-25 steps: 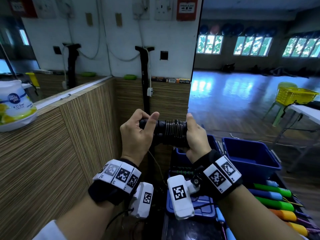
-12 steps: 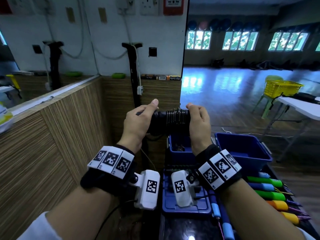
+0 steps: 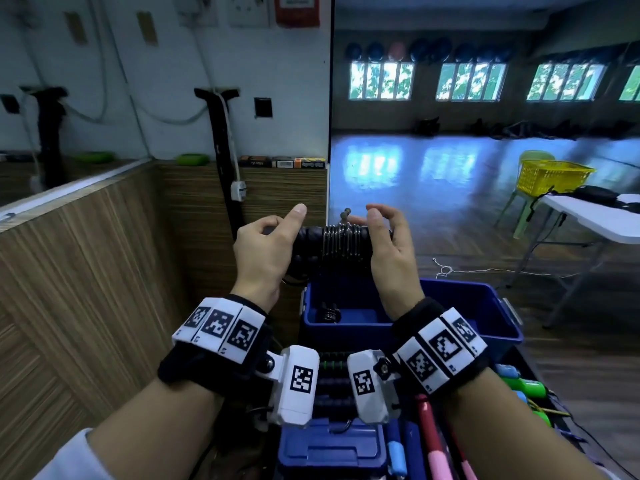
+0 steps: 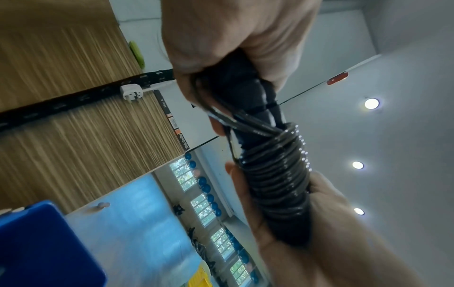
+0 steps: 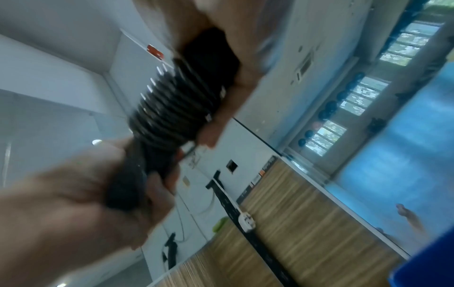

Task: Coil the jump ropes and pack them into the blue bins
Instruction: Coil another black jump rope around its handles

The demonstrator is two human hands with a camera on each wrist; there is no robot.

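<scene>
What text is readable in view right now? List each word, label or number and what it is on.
"High Quality": on the black-and-orange box on the wooden ledge, as best it reads in the left wrist view.
Other print on that box: too blurred.
Red wall sign: cut off by the frame, unreadable.
Wrist bands: code squares only; the tiny numbers are too small.
Jump rope, blue bin: none visible.

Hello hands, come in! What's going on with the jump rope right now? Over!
Left hand and right hand both grip the coiled black rope. It's held above the blue bin. Nothing in the way.
</scene>
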